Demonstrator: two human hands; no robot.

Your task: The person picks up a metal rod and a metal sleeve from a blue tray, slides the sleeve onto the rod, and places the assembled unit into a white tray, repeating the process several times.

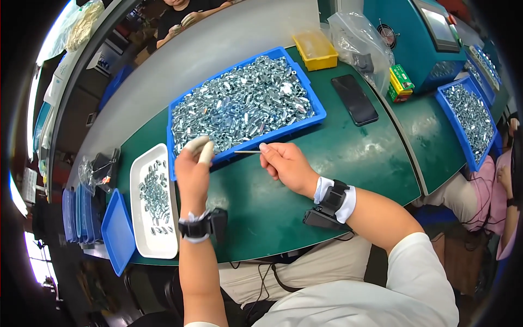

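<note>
A big blue tray (283, 131) heaped with small shiny metal sleeve-like parts (239, 103) lies on the green table. At its near left corner is my left hand (193, 171), with pale finger covers on the thumb and a finger. Those tips come together in a pinch; what they hold, if anything, I cannot make out. My right hand (286, 163), just off the tray's near edge, pinches a thin metal rod (247, 152) between thumb and fingers. The rod points left toward my left hand. Beside my left forearm, a white tray (170, 240) holds loose metal parts, several lined up near its front.
A black phone (354, 100) lies right of the big tray. Behind it stand a yellow bin (321, 61), a clear plastic bag (354, 32) and a small box (400, 84). Another blue tray (117, 234) rests at the left edge. People sit opposite and at right.
</note>
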